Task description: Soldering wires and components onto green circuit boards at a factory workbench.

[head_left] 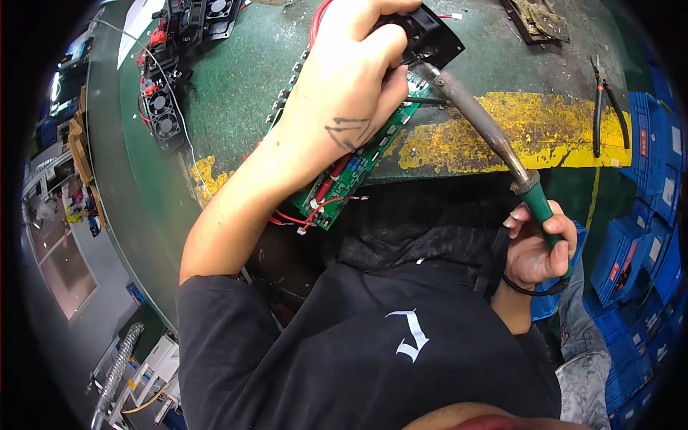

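My left hand (358, 79) grips a black plastic housing (446, 49), probably a fan panel, above the bench, its fingers curled over the near side. In my right hand (541, 247) is a soldering iron (479, 118), held by its green handle, its metal barrel slanting up and left. The iron's tip is at the housing's lower edge, close to my left fingertips; whether it touches cannot be made out. Under my left hand and wrist lies a long green circuit board (365, 161), partly hidden. Red wires (344, 201) with small connectors trail from its near end.
Small black fans (166, 125) with red and grey wires lie at the bench's left, more at the back left. Orange-handled cutters (599, 115) rest near the right edge. A dirty sponge holder (539, 23) stands at the back right. Blue crates (618, 261) are stacked beyond the green workbench (236, 93).
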Action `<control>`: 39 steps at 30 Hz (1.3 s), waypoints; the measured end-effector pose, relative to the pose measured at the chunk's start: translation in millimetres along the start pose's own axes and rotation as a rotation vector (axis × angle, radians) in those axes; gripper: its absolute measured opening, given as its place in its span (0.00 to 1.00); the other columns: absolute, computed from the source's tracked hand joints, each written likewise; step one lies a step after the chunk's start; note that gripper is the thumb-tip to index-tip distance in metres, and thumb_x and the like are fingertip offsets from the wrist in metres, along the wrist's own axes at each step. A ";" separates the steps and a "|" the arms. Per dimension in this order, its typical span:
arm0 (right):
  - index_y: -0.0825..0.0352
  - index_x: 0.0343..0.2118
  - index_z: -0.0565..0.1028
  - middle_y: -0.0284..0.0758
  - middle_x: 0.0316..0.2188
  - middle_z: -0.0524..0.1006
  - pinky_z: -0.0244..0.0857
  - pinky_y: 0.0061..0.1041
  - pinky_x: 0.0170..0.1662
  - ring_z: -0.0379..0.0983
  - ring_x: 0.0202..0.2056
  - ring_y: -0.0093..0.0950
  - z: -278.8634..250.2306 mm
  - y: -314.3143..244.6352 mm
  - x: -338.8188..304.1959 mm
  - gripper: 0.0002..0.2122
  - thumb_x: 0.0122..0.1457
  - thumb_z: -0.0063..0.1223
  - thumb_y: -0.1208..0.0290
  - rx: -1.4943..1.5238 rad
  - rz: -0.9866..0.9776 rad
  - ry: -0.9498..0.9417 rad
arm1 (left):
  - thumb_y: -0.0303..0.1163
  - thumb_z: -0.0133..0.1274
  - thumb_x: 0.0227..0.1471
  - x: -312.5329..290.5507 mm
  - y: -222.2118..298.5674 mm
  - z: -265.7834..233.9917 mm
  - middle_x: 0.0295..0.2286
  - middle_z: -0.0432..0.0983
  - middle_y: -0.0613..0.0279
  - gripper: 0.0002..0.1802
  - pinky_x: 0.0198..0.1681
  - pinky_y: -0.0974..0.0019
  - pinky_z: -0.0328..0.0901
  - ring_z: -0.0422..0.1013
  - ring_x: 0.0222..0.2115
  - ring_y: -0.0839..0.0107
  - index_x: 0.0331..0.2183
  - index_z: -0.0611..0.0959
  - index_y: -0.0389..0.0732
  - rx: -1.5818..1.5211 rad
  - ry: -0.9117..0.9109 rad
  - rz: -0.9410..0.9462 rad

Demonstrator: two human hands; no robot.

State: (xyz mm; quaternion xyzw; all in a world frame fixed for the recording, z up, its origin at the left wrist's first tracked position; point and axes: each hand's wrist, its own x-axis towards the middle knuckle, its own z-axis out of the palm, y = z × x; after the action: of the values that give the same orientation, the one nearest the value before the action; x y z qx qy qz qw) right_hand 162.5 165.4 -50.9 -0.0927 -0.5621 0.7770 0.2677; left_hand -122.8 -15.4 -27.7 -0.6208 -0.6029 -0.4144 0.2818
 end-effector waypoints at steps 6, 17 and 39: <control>0.65 0.42 0.74 0.51 0.32 0.76 0.67 0.27 0.23 0.75 0.28 0.40 -4.0 0.9 -2.5 0.19 0.64 0.44 0.51 0.003 0.001 0.033 | 0.15 0.58 0.38 31.8 42.2 -23.0 0.47 0.69 0.42 0.23 0.53 0.54 0.63 0.66 0.48 0.45 0.42 0.77 0.32 0.088 -0.412 -0.594; 0.64 0.46 0.73 0.54 0.36 0.77 0.72 0.31 0.28 0.76 0.31 0.42 6.2 13.1 -13.8 0.19 0.66 0.43 0.52 -0.064 -0.036 -0.009 | 0.15 0.58 0.37 -2.3 -3.6 5.5 0.47 0.69 0.42 0.24 0.54 0.52 0.63 0.66 0.49 0.44 0.42 0.76 0.32 0.051 -0.017 -0.039; 0.64 0.34 0.72 0.45 0.27 0.76 0.64 0.33 0.36 0.70 0.29 0.34 5.2 24.7 -8.3 0.13 0.62 0.46 0.58 -0.178 -0.152 -0.058 | 0.18 0.60 0.41 -10.3 -4.3 -5.6 0.47 0.71 0.44 0.13 0.53 0.52 0.62 0.66 0.49 0.45 0.33 0.77 0.36 -0.005 -0.070 -0.070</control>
State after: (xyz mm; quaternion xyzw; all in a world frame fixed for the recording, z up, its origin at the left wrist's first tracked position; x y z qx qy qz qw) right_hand 159.4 151.2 -73.2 -0.0508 -0.6419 0.7038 0.3001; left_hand -127.3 -25.0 -34.4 -0.6141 -0.6328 -0.4036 0.2441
